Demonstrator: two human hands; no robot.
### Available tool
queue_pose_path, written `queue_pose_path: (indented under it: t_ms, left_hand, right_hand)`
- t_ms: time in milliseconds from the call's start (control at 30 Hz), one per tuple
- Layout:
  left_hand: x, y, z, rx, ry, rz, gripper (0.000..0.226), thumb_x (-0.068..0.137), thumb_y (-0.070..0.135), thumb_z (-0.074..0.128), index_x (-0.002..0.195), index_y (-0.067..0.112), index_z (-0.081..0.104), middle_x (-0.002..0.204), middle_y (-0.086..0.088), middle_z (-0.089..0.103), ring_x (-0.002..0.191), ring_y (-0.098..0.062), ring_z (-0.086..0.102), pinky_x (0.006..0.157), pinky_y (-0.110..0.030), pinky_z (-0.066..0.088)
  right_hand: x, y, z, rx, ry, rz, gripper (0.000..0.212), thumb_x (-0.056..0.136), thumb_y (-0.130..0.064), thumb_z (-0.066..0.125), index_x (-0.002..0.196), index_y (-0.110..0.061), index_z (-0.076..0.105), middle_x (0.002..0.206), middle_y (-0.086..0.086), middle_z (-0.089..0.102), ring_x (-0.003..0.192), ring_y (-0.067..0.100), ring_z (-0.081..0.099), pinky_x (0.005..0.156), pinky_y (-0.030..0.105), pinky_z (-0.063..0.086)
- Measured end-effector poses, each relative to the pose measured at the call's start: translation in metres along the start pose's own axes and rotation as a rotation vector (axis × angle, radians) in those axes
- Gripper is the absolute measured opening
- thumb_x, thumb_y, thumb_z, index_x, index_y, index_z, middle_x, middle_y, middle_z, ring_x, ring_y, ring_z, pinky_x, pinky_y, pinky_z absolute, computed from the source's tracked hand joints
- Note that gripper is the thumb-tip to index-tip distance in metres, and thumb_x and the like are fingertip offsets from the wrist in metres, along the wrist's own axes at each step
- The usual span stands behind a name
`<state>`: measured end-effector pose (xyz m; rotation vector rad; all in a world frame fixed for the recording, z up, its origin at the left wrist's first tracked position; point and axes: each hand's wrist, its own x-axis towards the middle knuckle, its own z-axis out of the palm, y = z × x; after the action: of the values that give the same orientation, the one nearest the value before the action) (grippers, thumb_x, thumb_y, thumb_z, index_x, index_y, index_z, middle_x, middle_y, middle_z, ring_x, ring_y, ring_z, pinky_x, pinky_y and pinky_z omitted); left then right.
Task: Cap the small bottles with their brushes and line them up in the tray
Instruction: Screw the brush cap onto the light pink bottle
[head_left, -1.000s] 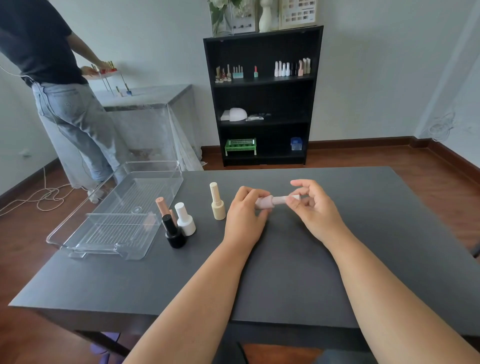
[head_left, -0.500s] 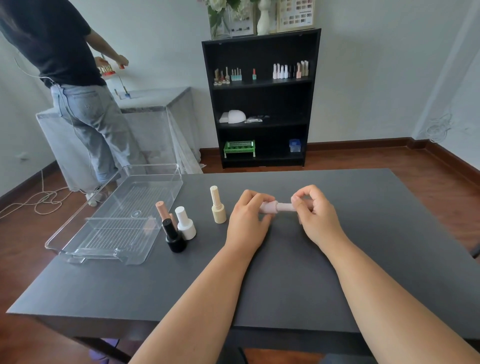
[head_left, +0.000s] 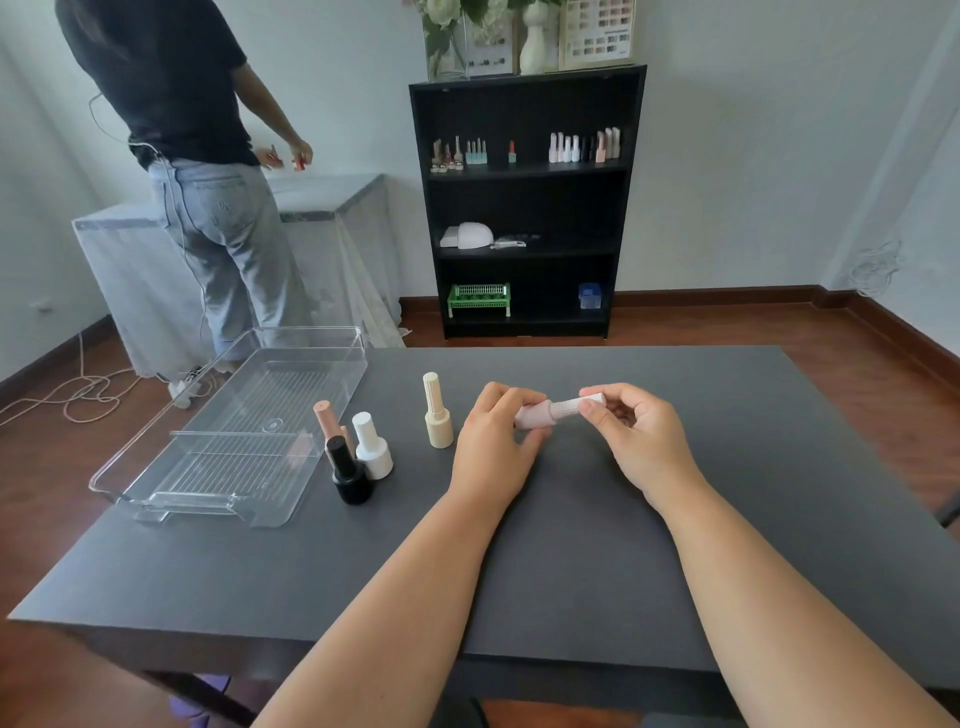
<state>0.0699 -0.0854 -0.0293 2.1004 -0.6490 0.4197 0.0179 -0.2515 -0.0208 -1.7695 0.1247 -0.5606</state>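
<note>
Clear plastic tray (head_left: 156, 483) sits far left of the fingers on the dark bench (head_left: 571, 561), nothing in it yet. Between tray and fingers: peach bottle (head_left: 326, 419), black bottle (head_left: 349, 474) and white bottle (head_left: 372, 448) clustered touching or nearly so, all capped and upright. Cream bottle (head_left: 436, 413) stands alone, just left of the left hand (head_left: 493, 447).

Left hand fingers wrapped around the body of the pale pink bottle (head_left: 535, 415), held sideways just above the bench. Right hand (head_left: 631, 436) pinching its brush cap (head_left: 584, 404) between thumb and fingertips. Cap looks seated or nearly so; can't tell whether it is fully tight.

Step in hand, by my read: capping the last bottle. Next move calls for finishing the twist, then carrying bottles left into the tray one by one.

Room: bench open right of and in front of the fingers. Leftward path passes the cream bottle and the cluster, easy to knock. Tray corner overhangs or sits near the bench's left edge.
</note>
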Motion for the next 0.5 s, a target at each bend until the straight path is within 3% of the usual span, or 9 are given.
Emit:
queue_pose_path:
  t_ms: [167, 367, 500]
  left_hand:
    - [0.0, 0.003, -0.001, 0.036, 0.0, 0.048, 0.02, 0.081, 0.013, 0.071, 0.098, 0.022, 0.066, 0.096, 0.009, 0.053, 0.077, -0.008, 0.054, 0.066, -0.015, 0.039]
    - [0.0, 0.009, -0.006, 0.125, 0.044, 0.158, 0.019, 0.083, 0.011, 0.071, 0.102, 0.012, 0.065, 0.091, -0.003, 0.055, 0.072, -0.017, 0.053, 0.063, -0.024, 0.042]
    - [-0.005, 0.015, -0.007, 0.13, 0.071, 0.178, 0.021, 0.083, 0.015, 0.072, 0.103, 0.013, 0.067, 0.089, -0.005, 0.056, 0.069, -0.021, 0.056, 0.058, -0.032, 0.049]
  right_hand:
    - [0.0, -0.001, 0.007, 0.017, 0.087, 0.034, 0.005, 0.086, -0.029, 0.069, 0.083, -0.032, 0.07, 0.075, -0.009, 0.066, 0.063, -0.003, 0.055, 0.059, 0.008, 0.044]
    - [-0.004, -0.008, 0.02, 0.046, 0.213, 0.056, 0.007, 0.086, -0.038, 0.065, 0.081, -0.035, 0.067, 0.079, -0.004, 0.07, 0.073, 0.011, 0.063, 0.063, 0.02, 0.047]
    - [-0.011, -0.013, 0.026, 0.215, 0.295, 0.127, 0.008, 0.085, -0.038, 0.066, 0.083, -0.031, 0.07, 0.068, -0.008, 0.072, 0.067, 0.003, 0.065, 0.06, 0.02, 0.047]
